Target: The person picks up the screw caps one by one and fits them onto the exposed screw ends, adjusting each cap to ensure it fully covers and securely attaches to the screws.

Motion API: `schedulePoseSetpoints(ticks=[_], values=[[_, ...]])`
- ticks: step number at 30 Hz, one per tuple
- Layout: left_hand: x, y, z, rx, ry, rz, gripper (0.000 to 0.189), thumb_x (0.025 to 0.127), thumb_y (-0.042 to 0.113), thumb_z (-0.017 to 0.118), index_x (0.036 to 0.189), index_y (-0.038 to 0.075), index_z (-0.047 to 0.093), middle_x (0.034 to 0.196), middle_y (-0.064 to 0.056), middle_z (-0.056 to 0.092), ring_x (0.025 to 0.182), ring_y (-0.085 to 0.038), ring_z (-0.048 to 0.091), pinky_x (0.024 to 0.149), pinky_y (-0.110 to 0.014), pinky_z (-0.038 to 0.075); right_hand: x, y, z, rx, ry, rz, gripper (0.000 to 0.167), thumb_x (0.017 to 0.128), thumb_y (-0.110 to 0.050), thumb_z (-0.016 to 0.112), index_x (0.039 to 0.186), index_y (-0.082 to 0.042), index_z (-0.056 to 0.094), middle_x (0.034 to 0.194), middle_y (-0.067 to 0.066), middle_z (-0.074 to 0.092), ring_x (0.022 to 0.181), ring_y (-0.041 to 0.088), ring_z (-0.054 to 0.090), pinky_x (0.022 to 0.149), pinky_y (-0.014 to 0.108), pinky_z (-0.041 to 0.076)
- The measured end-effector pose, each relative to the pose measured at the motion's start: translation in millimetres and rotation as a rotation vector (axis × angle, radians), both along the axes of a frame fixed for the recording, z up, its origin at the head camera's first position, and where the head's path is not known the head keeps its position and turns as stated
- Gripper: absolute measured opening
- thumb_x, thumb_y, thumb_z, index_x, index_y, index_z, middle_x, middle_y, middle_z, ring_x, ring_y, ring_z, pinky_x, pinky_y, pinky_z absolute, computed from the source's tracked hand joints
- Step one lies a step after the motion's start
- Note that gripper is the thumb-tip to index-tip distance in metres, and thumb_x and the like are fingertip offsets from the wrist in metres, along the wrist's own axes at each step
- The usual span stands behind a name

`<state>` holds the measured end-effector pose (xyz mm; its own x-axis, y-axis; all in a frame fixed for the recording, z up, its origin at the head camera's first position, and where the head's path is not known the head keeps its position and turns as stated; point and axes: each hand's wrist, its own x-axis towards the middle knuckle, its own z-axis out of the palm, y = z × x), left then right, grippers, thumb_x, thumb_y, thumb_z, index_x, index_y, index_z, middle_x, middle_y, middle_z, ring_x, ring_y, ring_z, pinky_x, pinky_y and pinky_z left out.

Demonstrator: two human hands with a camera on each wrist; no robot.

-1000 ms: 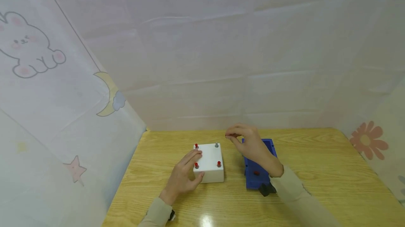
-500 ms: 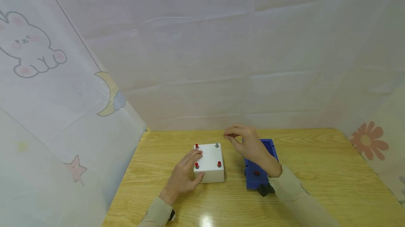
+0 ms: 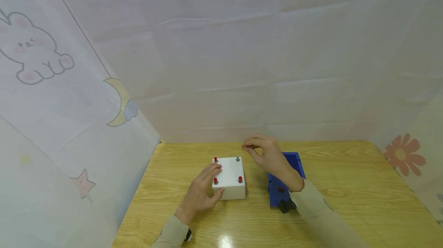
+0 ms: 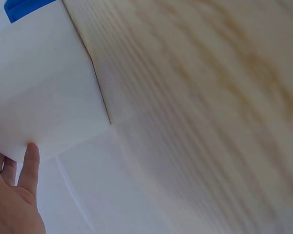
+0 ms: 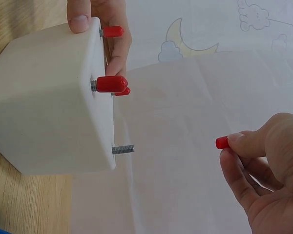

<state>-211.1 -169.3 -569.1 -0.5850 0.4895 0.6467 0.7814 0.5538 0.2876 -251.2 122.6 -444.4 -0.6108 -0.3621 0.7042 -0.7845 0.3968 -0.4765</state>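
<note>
A white box (image 3: pixel 232 173) sits on the table with threaded studs standing up from its top. Red caps cover 3 of them; in the right wrist view one red cap (image 5: pixel 112 84) is nearest. The far right stud (image 5: pixel 123 149) is bare grey metal. My left hand (image 3: pixel 199 194) holds the box at its left side, thumb on the front face and fingers over the top. Between thumb and index finger, my right hand (image 3: pixel 268 157) pinches a loose red cap (image 5: pixel 221 142), held apart from the bare stud, above and to the right of it.
Right of the box lies a blue tray (image 3: pixel 274 200), partly hidden under my right forearm, with a red cap (image 3: pixel 281 189) in it. The wooden table (image 3: pixel 346 186) ends at a pale cloth wall (image 3: pixel 221 67) behind.
My right hand has drifted a little to the left with the red cap, toward the bare stud. The left hand and the box stay where they were.
</note>
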Motion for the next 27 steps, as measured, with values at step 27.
schedulePoseSetpoints(ticks=[27], values=[[1.4, 0.7, 2.2, -0.002, -0.014, 0.005, 0.054, 0.097, 0.033, 0.073, 0.142, 0.005, 0.062, 0.148, -0.009, 0.062, 0.142, -0.03, 0.058, 0.114, -0.046, 0.057, -9.2, -6.1, -10.8, 0.008, -0.014, 0.009, 0.018, 0.09, 0.007, 0.08, 0.099, -0.008, 0.082, 0.1, 0.004, 0.078, 0.085, 0.017, 0.077, 0.073, 0.028, 0.068]])
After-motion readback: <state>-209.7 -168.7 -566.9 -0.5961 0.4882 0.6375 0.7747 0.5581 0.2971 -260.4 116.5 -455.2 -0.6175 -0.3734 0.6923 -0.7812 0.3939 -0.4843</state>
